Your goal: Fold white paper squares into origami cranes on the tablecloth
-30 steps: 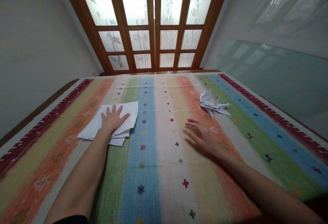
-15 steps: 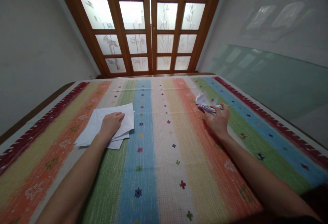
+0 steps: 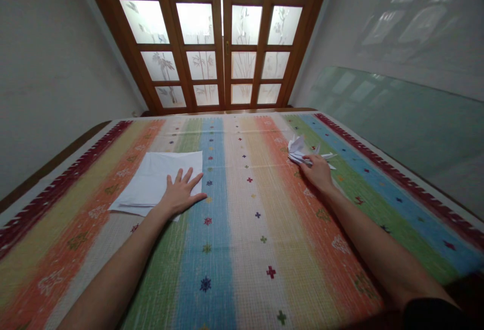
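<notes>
White paper sheets (image 3: 151, 181) lie under left fingers (image 3: 187, 176) (spread flat).

We cannot see the near right corner of the paper stack (image 3: 151, 181), because our left hand (image 3: 182, 192) lies flat over it. The sheets in it are too fine to count. Toward the far right corner of the counter (image 3: 56, 162), our right hand (image 3: 316, 173) covers the near side of the folded paper (image 3: 300, 149). Its fingertips are hidden, so we cannot tell whether they pinch the paper or only touch it. The shape of the folds is too small to read. The striped cloth (image 3: 234, 229) hides the counter top. The picture's lower edge cuts off the counter's near edge and both our forearms.
</notes>
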